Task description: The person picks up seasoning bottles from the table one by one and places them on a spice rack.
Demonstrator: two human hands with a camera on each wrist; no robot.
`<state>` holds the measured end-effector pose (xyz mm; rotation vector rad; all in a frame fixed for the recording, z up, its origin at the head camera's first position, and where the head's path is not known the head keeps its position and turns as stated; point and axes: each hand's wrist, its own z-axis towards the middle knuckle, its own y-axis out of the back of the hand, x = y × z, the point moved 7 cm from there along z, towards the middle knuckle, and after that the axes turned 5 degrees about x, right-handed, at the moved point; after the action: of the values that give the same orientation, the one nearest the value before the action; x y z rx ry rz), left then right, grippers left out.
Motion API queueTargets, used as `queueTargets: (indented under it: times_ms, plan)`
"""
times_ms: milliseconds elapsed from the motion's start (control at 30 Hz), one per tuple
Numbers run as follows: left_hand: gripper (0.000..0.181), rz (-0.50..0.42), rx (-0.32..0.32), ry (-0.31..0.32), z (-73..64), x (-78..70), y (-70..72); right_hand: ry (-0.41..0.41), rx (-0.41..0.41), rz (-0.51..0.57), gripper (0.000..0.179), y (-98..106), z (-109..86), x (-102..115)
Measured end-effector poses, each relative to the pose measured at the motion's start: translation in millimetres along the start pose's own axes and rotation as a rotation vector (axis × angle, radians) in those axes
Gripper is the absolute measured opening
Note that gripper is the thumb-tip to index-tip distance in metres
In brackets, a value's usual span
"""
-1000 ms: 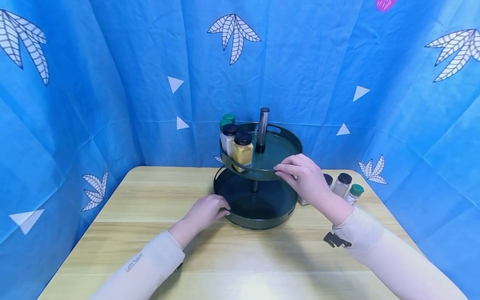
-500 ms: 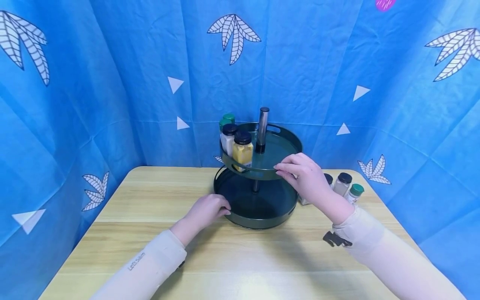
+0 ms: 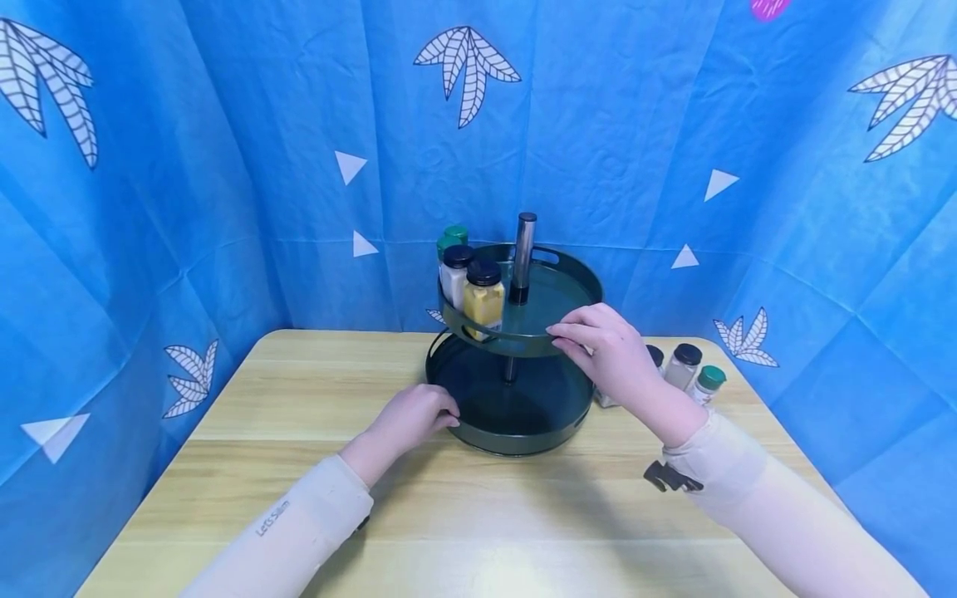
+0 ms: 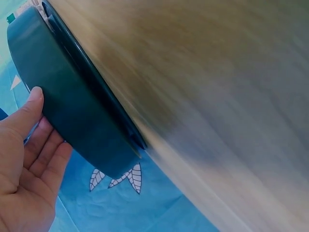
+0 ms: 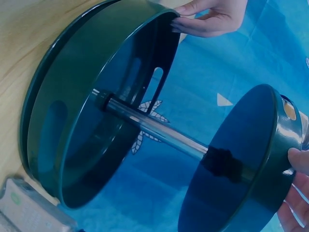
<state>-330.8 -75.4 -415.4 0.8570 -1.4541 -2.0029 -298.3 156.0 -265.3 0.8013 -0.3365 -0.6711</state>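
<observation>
A dark green two-tier round spice rack stands on the table with a metal pole (image 3: 526, 253) through its middle. My left hand (image 3: 411, 417) pinches the lower tray's (image 3: 516, 445) rim at its left front, thumb and fingers on either side of the wall in the left wrist view. My right hand (image 3: 609, 353) pinches the upper tray's (image 3: 523, 345) rim at its right front. On the upper tray's left side stand a yellow-filled jar (image 3: 484, 307) with a black lid, a white-filled jar (image 3: 453, 286) with a black lid, and green-capped bottles (image 3: 453, 236) partly hidden behind.
Right of the rack, partly behind my right forearm, stand a black-lidded jar (image 3: 683, 368), a green-capped jar (image 3: 707, 384) and another black-lidded jar (image 3: 654, 357). A light wooden table (image 3: 314, 390) carries everything. Blue patterned cloth (image 3: 314, 124) hangs behind and at both sides.
</observation>
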Motion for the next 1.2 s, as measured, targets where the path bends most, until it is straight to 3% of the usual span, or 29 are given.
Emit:
queueTargets:
  times_ms: [700,1200]
  plan:
    - [0.006,0.003,0.008,0.005,1.1,-4.5,5.6,-0.075,-0.026,0.000,0.029,14.4,-11.8,-6.5]
    - [0.007,-0.008,0.009,0.014,1.1,-2.7,2.0,-0.076,-0.043,0.029,0.032,21.7,-29.1,-8.4]
